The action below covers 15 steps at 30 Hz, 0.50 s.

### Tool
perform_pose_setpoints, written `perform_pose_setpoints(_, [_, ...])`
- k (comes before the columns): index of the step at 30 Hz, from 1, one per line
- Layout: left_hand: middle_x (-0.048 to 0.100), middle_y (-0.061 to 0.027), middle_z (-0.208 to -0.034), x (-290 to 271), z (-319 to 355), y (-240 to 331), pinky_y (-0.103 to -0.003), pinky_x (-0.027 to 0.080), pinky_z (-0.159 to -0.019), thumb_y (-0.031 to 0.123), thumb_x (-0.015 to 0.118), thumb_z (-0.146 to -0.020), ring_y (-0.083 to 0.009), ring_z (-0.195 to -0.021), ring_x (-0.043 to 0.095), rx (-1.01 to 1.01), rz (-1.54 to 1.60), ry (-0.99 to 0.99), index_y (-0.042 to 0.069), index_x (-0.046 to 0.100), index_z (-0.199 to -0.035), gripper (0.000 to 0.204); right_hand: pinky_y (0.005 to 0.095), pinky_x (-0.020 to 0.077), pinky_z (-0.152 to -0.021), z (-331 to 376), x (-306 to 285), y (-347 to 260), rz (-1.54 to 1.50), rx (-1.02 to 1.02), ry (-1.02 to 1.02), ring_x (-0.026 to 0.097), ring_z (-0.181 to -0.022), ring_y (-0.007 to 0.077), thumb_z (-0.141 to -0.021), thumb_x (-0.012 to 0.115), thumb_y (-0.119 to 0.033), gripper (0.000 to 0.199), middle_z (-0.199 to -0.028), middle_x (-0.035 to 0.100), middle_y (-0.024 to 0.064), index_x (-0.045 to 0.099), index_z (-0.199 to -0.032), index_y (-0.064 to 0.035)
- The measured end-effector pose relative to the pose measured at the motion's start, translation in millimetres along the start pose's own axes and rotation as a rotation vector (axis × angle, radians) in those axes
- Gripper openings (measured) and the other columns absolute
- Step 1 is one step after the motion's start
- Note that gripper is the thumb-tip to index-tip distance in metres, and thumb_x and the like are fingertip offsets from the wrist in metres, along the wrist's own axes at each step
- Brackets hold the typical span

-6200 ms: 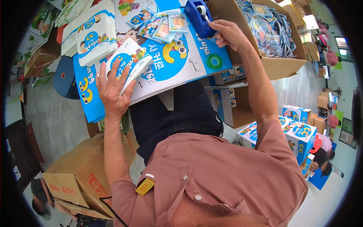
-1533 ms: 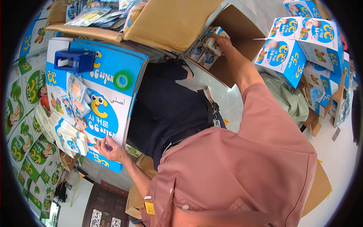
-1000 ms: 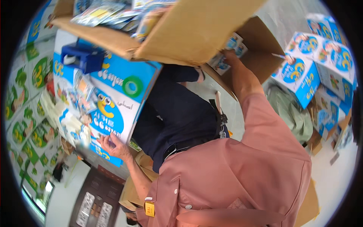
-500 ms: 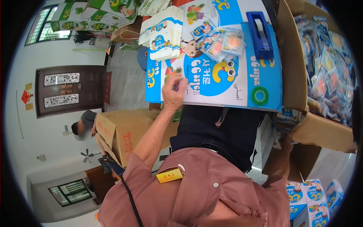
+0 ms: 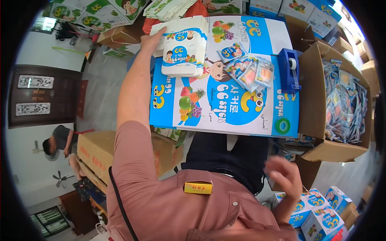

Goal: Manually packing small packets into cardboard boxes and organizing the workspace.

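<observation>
My left arm reaches forward, and my left hand [image 5: 152,41] lies at the left edge of a stack of flat white-and-blue cartons [image 5: 183,52]. One stretched digit shows along the edge; the other fingers are mostly hidden. Nearer my body, my right hand [image 5: 284,176] is raised off the work surface, slightly blurred, fingers apart and nothing visible in it. Several small snack packets [image 5: 251,72] lie on the printed white-and-blue carton [image 5: 241,120] before me. To their right stands a blue tape dispenser [image 5: 288,72], with a green tape roll [image 5: 282,125] near the front edge.
An open brown box [image 5: 348,108] full of snack packets stands at the right. Blue-and-white boxes [image 5: 317,213] sit at the lower right. A large brown carton [image 5: 96,154] is on my left, with another person [image 5: 60,140] beyond it. Green-and-white cartons [image 5: 104,16] are stacked at the far left.
My left hand has moved forward from the printed carton's front part to the flat carton stack. My right hand has risen from low beside the brown box. The view has shifted.
</observation>
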State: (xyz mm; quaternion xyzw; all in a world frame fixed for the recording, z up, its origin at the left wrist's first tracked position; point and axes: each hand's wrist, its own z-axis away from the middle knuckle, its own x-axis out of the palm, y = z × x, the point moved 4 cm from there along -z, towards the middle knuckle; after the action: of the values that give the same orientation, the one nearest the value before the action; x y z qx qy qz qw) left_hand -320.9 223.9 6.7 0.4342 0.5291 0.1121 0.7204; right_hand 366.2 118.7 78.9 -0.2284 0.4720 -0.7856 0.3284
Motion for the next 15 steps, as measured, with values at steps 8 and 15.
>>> perform_pose_setpoints(8, [0.073,-0.0178,-0.117,-12.4,16.5,0.8,-0.045,0.052,-0.094,0.057,0.085,-0.074,-0.0357,-0.109,0.068,0.022,-0.15,0.223,-0.004,0.07,-0.11,0.072,0.0465,0.0517,-0.097,-346.5,118.8,-143.1,0.597,-0.532,0.477,0.066,-0.118,0.0429,-0.093,0.07,-0.05,0.085,-0.136,0.06,0.0356,0.047,-0.143,0.0141])
perform_pose_setpoints(15, [0.072,-0.022,-0.113,-27.0,102.8,18.1,-0.043,0.051,-0.095,0.059,0.08,-0.08,-0.0344,-0.107,0.069,0.471,0.109,0.619,-0.009,0.067,-0.11,0.075,0.0441,0.0487,-0.102,-451.2,138.8,-136.4,0.313,-0.37,0.445,0.062,-0.118,0.0437,-0.087,0.075,-0.056,0.091,-0.126,0.062,0.0363,0.049,-0.131,0.019])
